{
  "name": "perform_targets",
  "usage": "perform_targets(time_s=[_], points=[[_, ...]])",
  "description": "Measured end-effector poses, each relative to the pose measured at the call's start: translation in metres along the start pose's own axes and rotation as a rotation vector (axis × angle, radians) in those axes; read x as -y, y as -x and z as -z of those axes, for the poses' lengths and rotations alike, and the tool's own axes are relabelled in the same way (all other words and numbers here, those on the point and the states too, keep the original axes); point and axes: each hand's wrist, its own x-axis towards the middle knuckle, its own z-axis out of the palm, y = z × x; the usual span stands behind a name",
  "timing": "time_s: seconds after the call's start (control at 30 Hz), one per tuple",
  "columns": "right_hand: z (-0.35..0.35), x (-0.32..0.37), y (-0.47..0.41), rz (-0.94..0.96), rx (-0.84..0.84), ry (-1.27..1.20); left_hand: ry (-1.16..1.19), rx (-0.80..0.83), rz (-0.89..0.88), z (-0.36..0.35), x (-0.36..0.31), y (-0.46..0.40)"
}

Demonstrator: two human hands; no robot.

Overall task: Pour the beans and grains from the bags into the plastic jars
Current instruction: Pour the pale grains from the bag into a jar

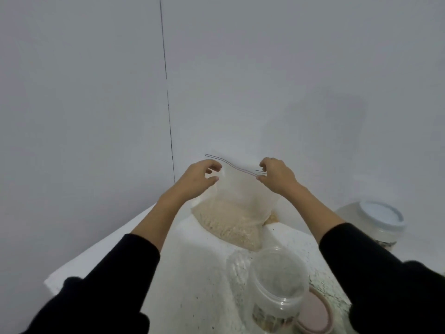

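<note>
A clear zip bag [237, 208] of pale grain stands on the white table [187, 273] near the wall. My right hand [277, 175] pinches the zip strip at the bag's right top corner. My left hand [198, 178] is at the bag's left top, fingers curled; whether they touch the plastic I cannot tell. An open clear plastic jar [277, 292] stands in front of the bag with a little dark content at its bottom. Black sleeves cover both forearms.
A pink lid [315, 314] lies by the open jar's right side. A second jar with a white lid [378, 222] stands at the right. The white wall is close behind the bag. The table's left edge runs diagonally below my left arm.
</note>
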Motion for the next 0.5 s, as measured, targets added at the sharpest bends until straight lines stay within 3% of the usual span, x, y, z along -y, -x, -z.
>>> perform_targets(time_s=[0.1, 0.23, 0.37, 0.5], points=[[-0.008, 0.008, -0.017, -0.079, 0.077, -0.12, -0.052, -0.01, -0.055, 0.001, 0.005, -0.021], [-0.009, 0.017, -0.024, 0.002, 0.083, -0.325, -0.131, 0.016, -0.133, -0.001, 0.005, -0.039], [-0.001, 0.026, -0.016, 0.175, 0.139, -0.324, -0.31, 0.121, -0.187, -0.004, 0.001, -0.048], [0.0, 0.026, -0.009, 0.231, 0.082, -0.311, -0.525, 0.226, -0.152, -0.007, -0.002, -0.048]])
